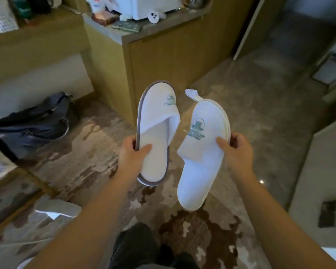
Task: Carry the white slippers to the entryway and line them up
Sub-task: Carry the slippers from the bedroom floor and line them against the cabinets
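- Marbled brown-and-cream floor (97,152) fills most of the view, running on toward a darker passage at upper right; whether that passage is the entryway cannot be told.
- Wooden cabinet (163,61) stands straight ahead, its top crowded with small items, and a dark bag (37,123) slumps on the floor well to the left.
- Both white slippers are held up in the air, side by side and apart, toes pointing away: the grey-trimmed slipper (155,133) on the left, the all-white slipper (200,152) on the right, which seems to have a 2nd sole edge stacked beneath it.
- Left hand (132,152) grips the grey-trimmed slipper at its side, thumb lying on the insole and fingers wrapped underneath.
- Right hand (235,150) clamps the other slipper's outer edge, thumb pressed on the printed upper.
- Judging progress: pickup is done and this is the carry; setting the slippers down and lining them up remain.
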Demonstrator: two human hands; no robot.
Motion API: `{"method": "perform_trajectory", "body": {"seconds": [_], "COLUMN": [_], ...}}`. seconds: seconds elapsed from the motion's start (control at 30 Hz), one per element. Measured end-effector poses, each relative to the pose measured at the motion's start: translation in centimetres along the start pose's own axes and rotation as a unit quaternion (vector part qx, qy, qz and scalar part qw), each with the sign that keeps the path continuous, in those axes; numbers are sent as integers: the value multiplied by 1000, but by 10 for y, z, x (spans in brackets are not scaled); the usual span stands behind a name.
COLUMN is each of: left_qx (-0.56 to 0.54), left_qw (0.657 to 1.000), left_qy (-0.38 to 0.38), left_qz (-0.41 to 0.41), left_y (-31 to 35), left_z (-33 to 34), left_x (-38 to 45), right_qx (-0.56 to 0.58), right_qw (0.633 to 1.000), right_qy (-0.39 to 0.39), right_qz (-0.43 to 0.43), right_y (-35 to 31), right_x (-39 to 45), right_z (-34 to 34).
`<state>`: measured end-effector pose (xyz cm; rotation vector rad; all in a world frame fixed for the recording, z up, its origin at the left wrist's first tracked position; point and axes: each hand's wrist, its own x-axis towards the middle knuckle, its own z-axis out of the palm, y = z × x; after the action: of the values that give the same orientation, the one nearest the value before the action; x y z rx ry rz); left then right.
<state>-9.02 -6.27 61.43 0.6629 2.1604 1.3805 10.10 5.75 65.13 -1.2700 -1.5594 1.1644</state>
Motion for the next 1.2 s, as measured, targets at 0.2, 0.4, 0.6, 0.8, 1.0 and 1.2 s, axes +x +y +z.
{"method": "perform_trajectory", "body": {"seconds": [0.2,0.4,0.6,0.8,1.0,1.2], "left_qx": [16,23,9,23,31,20], "left_qw": [997,991,980,976,986,993], "left_qy": [-72,-129,-185,-209,-166,-106], "left_qz": [7,36,73,63,10,-53], "left_y": [36,95,172,197,228,272], "left_z": [95,183,264,356,473,555], "left_x": [93,223,327,409,501,579], "right_qx": [0,4,3,20,30,-4], "right_qw": [997,987,976,973,980,990], "right_qy": [72,148,204,210,168,83], "right_qz": [36,61,73,90,99,114], "right_y": [26,31,31,57,89,93], "right_x": [106,247,363,486,653,815], "right_z": [-23,-19,-32,-51,-78,-88]}}
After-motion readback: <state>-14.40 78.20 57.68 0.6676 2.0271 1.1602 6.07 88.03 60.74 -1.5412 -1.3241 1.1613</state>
